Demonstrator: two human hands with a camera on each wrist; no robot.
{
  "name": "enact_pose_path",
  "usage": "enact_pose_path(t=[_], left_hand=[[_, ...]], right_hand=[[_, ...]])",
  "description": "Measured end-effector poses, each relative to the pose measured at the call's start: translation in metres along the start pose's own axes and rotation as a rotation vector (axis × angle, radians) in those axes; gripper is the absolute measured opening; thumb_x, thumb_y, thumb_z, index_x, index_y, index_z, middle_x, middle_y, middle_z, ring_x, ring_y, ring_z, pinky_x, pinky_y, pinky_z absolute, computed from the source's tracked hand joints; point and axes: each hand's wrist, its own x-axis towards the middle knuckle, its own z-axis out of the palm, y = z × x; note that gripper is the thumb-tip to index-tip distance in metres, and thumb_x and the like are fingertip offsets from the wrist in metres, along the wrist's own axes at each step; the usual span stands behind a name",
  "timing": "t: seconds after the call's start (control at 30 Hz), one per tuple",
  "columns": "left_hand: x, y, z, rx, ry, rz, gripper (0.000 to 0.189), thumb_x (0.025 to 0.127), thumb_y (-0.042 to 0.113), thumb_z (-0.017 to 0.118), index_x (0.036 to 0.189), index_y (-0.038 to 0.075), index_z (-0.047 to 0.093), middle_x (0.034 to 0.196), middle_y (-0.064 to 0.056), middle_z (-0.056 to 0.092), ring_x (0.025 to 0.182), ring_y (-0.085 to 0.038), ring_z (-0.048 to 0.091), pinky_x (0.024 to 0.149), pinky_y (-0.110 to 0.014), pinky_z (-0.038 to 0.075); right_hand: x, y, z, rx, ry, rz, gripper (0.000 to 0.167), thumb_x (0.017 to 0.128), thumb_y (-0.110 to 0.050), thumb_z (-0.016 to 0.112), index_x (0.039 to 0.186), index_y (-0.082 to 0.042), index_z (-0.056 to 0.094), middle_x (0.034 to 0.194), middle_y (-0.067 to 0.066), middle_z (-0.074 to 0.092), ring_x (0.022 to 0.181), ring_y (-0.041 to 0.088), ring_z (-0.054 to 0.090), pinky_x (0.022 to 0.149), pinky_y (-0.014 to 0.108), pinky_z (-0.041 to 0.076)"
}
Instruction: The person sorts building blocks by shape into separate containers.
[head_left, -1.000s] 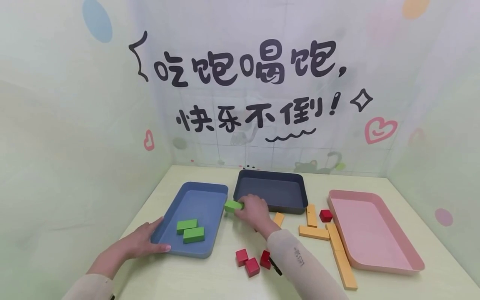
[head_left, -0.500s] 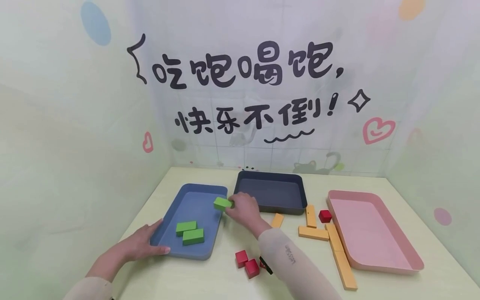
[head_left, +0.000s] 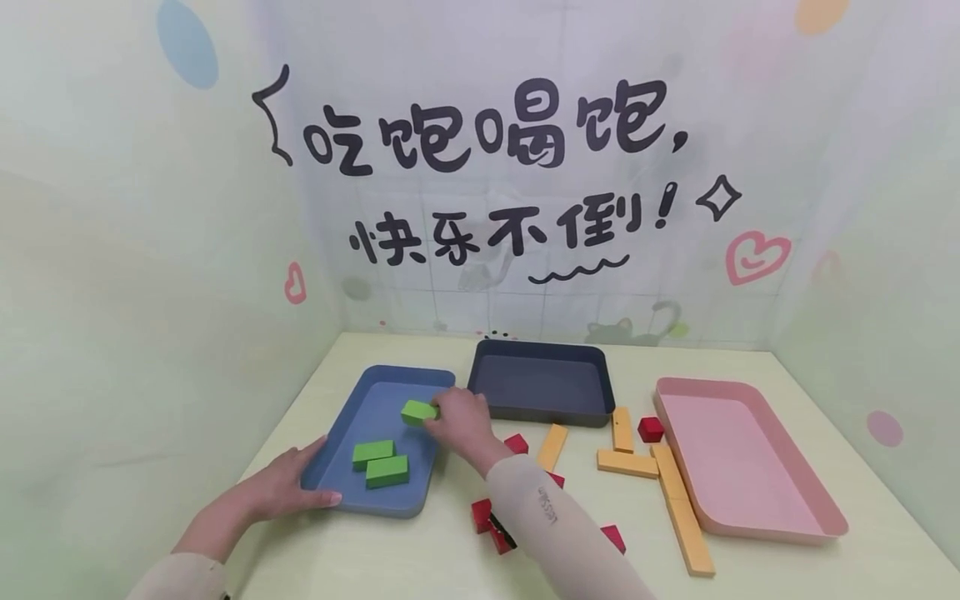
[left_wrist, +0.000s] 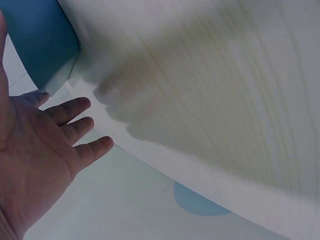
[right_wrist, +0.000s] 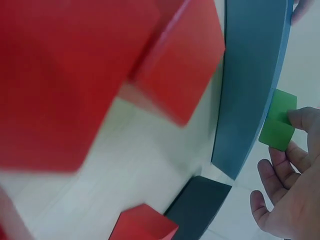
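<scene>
My right hand (head_left: 462, 423) pinches a green block (head_left: 418, 412) over the right side of the blue tray (head_left: 360, 392). In the right wrist view, the thumb and fingertips press on that green block (right_wrist: 278, 120) above the tray wall (right_wrist: 252, 80). Two other green blocks (head_left: 387, 472) lie together in the tray, apart from the held one. At the tray's near left corner, my left hand (head_left: 281, 483) rests with its thumb and index finger spread along the rim. The left wrist view shows the hand's (left_wrist: 40, 150) other fingers extended, holding nothing.
A dark navy tray (head_left: 540, 383) stands at the back, a pink tray (head_left: 750, 458) at the right. Yellow planks (head_left: 627, 464) lie between them. Several red cubes (head_left: 651, 430) are scattered about, some partly behind my right forearm (head_left: 555, 525).
My right hand has carried the green block leftward, from beside the blue tray to above it. More red cubes show as the forearm shifted. My left hand has stayed put.
</scene>
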Motion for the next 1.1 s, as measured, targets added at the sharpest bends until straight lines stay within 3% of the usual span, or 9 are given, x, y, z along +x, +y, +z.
enact_pose_path(t=[0.13,0.33,0.43,0.53,0.67,1.1], left_hand=[[-0.001,0.001,0.0,-0.003,0.003,0.0,0.106,0.082,0.05,0.077,0.149,-0.012,0.025,0.138,-0.05,0.03,0.13,-0.066,0.027,0.1,-0.072,0.032],[0.0,0.002,0.002,-0.007,0.006,0.003,0.106,0.081,0.051,0.078,0.15,-0.011,0.025,0.139,-0.05,0.03,0.13,-0.066,0.027,0.1,-0.071,0.032],[0.0,0.002,0.002,-0.006,0.009,0.008,0.106,0.081,0.051,0.078,0.15,-0.012,0.026,0.139,-0.049,0.03,0.13,-0.065,0.028,0.1,-0.071,0.032],[0.001,0.001,0.002,-0.006,0.006,0.004,0.107,0.081,0.051,0.078,0.15,-0.012,0.025,0.14,-0.048,0.031,0.13,-0.065,0.027,0.1,-0.071,0.032],[0.0,0.0,0.002,-0.004,0.006,0.002,0.107,0.081,0.051,0.078,0.15,-0.012,0.026,0.14,-0.048,0.031,0.13,-0.066,0.027,0.1,-0.072,0.032],[0.001,0.0,0.001,0.022,0.006,0.018,0.107,0.081,0.052,0.077,0.148,-0.014,0.026,0.137,-0.05,0.033,0.128,-0.066,0.029,0.1,-0.072,0.032]], right_hand=[[0.002,-0.002,0.006,-0.013,0.0,0.007,0.016,0.089,-0.032,0.071,0.087,-0.016,0.071,0.074,-0.008,0.058,0.072,0.013,0.051,0.071,0.034,0.04],[0.002,-0.005,0.013,-0.046,0.003,0.021,0.019,0.09,-0.034,0.07,0.083,-0.017,0.068,0.077,-0.006,0.055,0.074,0.015,0.05,0.07,0.034,0.039],[0.003,-0.007,0.014,-0.057,0.003,0.023,0.02,0.091,-0.035,0.069,0.089,-0.016,0.072,0.084,-0.003,0.062,0.081,0.017,0.055,0.077,0.037,0.043],[0.004,-0.01,0.016,-0.063,-0.016,0.014,0.029,0.093,-0.039,0.068,0.108,-0.015,0.074,0.102,0.0,0.07,0.098,0.021,0.061,0.088,0.045,0.046],[0.004,-0.012,0.014,-0.063,-0.055,0.009,0.042,0.095,-0.044,0.065,0.126,-0.016,0.069,0.125,0.002,0.067,0.117,0.024,0.059,0.097,0.049,0.044],[-0.001,0.007,-0.008,-0.082,-0.045,0.012,0.047,0.094,-0.045,0.065,0.132,-0.018,0.065,0.125,0.004,0.066,0.114,0.024,0.061,0.089,0.044,0.046]])
